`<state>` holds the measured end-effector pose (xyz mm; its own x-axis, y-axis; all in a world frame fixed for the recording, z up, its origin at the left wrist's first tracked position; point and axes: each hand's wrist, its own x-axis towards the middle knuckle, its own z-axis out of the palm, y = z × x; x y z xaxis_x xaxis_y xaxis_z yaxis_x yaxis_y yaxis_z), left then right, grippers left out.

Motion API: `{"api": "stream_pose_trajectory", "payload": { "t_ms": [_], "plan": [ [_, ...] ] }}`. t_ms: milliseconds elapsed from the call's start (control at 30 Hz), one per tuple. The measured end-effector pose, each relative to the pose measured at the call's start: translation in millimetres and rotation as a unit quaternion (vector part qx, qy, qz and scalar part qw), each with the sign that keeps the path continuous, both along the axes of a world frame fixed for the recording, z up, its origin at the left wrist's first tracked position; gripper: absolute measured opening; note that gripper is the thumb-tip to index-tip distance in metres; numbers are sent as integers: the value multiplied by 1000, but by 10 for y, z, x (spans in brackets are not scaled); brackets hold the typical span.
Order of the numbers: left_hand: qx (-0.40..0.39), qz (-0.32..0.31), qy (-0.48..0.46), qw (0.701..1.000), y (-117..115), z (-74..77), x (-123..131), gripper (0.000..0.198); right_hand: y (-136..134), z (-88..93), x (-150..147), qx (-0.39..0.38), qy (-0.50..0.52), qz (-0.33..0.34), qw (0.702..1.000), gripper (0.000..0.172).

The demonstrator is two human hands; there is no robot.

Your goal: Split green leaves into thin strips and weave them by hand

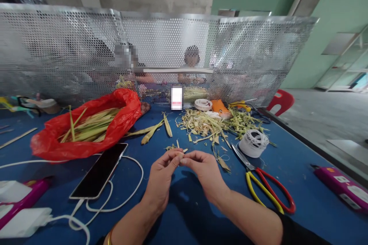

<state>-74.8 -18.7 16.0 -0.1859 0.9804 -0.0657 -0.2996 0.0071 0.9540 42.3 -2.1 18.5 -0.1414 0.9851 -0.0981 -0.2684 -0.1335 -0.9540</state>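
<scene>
My left hand [161, 178] and my right hand [205, 172] meet over the blue table [184, 206], fingertips pinched together on a small pale leaf scrap [181, 154]. Just beyond the fingers lie a few leaf bits [174, 147]. A heap of dried leaf trimmings [212, 122] spreads behind them. Loose green leaf strips [152, 130] lie to the left of the heap. Scissors with red and yellow handles [264, 183] rest to the right of my right hand.
A red plastic bag [86, 130] full of green leaves sits at left. A phone [99, 170] on a white cable [126, 195] lies near my left arm. A white spool [253, 142], a pink box [342, 187] and a perforated metal screen [155, 53] with people behind it surround the work area.
</scene>
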Motion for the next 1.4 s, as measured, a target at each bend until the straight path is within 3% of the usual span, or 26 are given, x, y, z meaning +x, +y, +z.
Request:
{"api": "stream_pose_trajectory", "payload": {
  "t_ms": [233,533,667,733,833,1000,1167,1267,1400],
  "plan": [
    [-16,-2,-35,999,-15,-16,-5,12,0,-51,21,5,89,44,995,13],
    [31,26,11,999,-25,-32,35,9,-102,-23,-10,20,78,52,995,23],
    [68,48,116,990,-31,-11,-8,25,10,-43,107,68,0,46,997,25],
    [72,94,185,976,-8,-1,-90,37,140,-64,227,109,-64,12,992,25],
    [43,148,260,953,60,-8,-252,35,348,-100,415,177,-151,-45,971,26],
    [-1,87,325,942,155,-115,-383,39,488,-173,522,194,-235,-69,950,25],
    [-2,59,335,940,218,-219,-265,14,417,-267,421,219,-273,36,936,17],
    [-16,50,289,956,235,-159,-206,16,392,-229,396,232,-253,55,938,16],
    [-35,26,175,984,185,75,-158,22,389,8,476,215,-141,21,966,27]
  ]
}}
